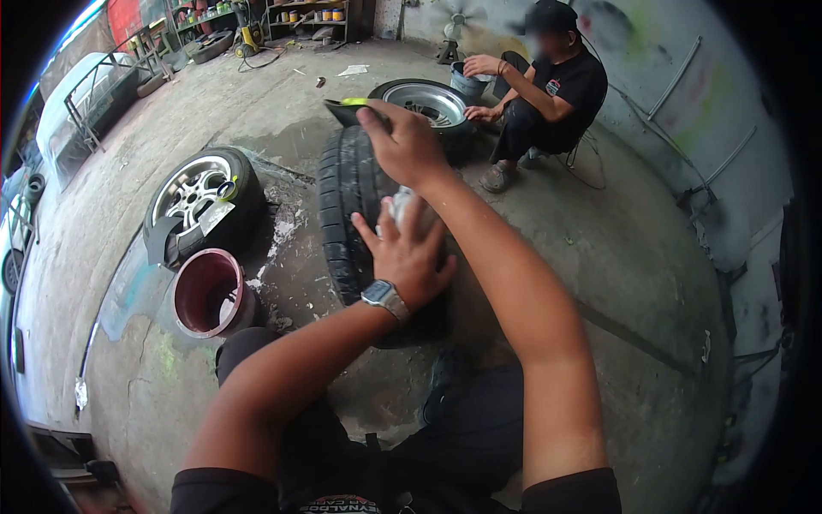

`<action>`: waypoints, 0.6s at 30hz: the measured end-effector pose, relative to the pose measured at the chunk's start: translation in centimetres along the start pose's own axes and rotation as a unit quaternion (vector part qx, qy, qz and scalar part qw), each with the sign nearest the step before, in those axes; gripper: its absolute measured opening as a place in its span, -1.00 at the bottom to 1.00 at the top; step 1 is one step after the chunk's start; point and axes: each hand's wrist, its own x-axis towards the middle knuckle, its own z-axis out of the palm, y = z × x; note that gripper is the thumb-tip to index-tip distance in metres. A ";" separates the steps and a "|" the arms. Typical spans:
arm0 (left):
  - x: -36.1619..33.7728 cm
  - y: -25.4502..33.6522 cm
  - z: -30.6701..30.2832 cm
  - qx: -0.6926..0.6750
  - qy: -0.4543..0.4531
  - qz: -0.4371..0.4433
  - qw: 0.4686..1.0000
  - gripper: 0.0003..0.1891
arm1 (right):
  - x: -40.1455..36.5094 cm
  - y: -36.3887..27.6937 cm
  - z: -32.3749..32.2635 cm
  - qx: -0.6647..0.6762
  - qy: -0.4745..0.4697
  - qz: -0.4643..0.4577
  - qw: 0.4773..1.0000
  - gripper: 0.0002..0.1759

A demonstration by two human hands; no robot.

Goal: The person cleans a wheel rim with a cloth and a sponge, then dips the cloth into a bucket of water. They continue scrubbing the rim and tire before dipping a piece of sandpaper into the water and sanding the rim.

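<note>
A black car tire (342, 214) stands upright on its tread in front of me, between my knees. My left hand (409, 257), with a watch on its wrist, lies on the tire with its fingers spread. Above it, my right hand (407, 146) is at the top of the tire, its thumb raised. It grips a thin dark sheet (341, 113) with a bright yellow-green patch. A blurred grey-white area (399, 206) shows between my hands; my fingers partly cover it.
A maroon bucket (210, 293) stands at left. Behind it, a wheel (205, 201) lies tilted with sheets and a tape roll on it. Ahead, a person (548, 94) sits by another wheel (424, 103) and a grey bucket (468, 81). Shelves (308, 19) line the back.
</note>
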 end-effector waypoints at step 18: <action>-5.2 11.8 5.1 -0.150 0.049 0.308 0.938 -0.62 | -5.4 13.9 -16.8 -0.254 -0.064 0.211 0.942 -0.36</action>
